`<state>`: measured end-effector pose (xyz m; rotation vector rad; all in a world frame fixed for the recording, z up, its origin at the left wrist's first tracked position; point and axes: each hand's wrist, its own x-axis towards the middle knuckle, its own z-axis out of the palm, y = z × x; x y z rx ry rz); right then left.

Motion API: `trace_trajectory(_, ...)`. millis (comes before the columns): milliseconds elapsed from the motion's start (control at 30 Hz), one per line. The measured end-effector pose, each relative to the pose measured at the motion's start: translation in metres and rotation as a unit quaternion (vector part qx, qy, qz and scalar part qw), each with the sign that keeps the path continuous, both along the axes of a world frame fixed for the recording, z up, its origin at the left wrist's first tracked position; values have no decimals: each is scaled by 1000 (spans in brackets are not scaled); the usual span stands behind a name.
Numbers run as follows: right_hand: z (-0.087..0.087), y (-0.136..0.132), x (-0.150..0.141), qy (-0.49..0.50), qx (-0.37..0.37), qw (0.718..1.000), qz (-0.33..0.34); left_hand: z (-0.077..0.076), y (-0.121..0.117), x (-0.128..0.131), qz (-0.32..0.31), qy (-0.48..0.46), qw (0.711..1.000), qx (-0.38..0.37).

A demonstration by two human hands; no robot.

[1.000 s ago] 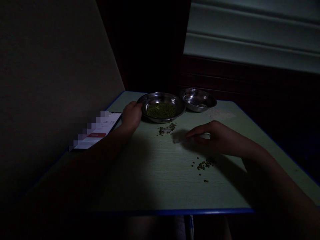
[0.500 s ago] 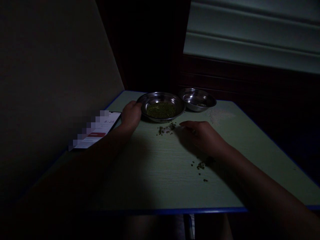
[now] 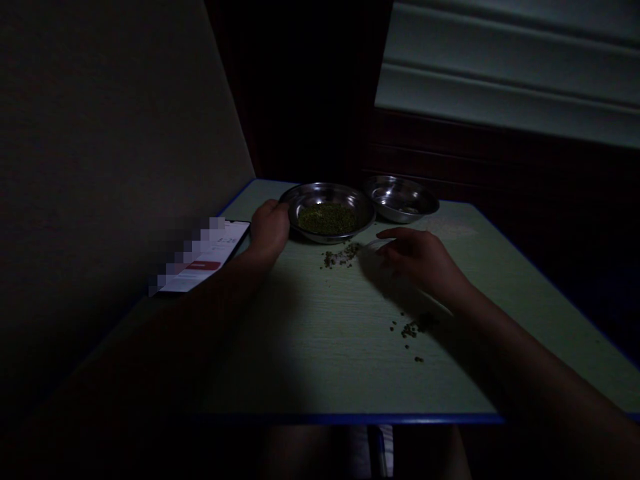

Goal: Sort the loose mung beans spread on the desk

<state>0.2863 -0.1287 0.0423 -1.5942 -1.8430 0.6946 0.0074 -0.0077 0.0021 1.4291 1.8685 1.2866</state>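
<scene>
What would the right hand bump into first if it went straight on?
The right hand would probably reach the small heap of green beans first. The steel bowl's rim sits just behind it, but depth is hard to judge here.

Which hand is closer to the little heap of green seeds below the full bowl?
Right. The right hand is just right of the heap; the left hand is farther away, at the steel bowl's rim.
</scene>
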Motion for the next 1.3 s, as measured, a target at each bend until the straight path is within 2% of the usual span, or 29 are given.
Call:
trace_trajectory(67, -4, 4, -1, 27, -35, 999, -16, 2, 0, 0, 9, -6, 1000, 1)
trace_trajectory(133, -7, 6, -4, 30, -40, 998, -43, 4, -1, -1, 8, -4, 1000, -6)
trace_trajectory(300, -11, 6, -18, 40, 17, 993, -106, 6, -4, -2, 15, 0, 1000, -22)
trace_trajectory(533, -13, 4, -23, 18, 14, 998, -65, 1, 1, -3, 9, 2, 1000, -18)
trace_trajectory(767, -14, -6, -26, -13, -17, 997, -69, 0, 2, -1, 10, -1, 1000, -14)
trace_trajectory(1100, -16, -3, -32, -1, -32, 998, -57, -2, 4, 2, 19, -4, 1000, -10)
trace_trajectory(1300, -11, -4, -32, -21, -42, 996, -78, -1, 3, 1, 15, 18, 1000, -12)
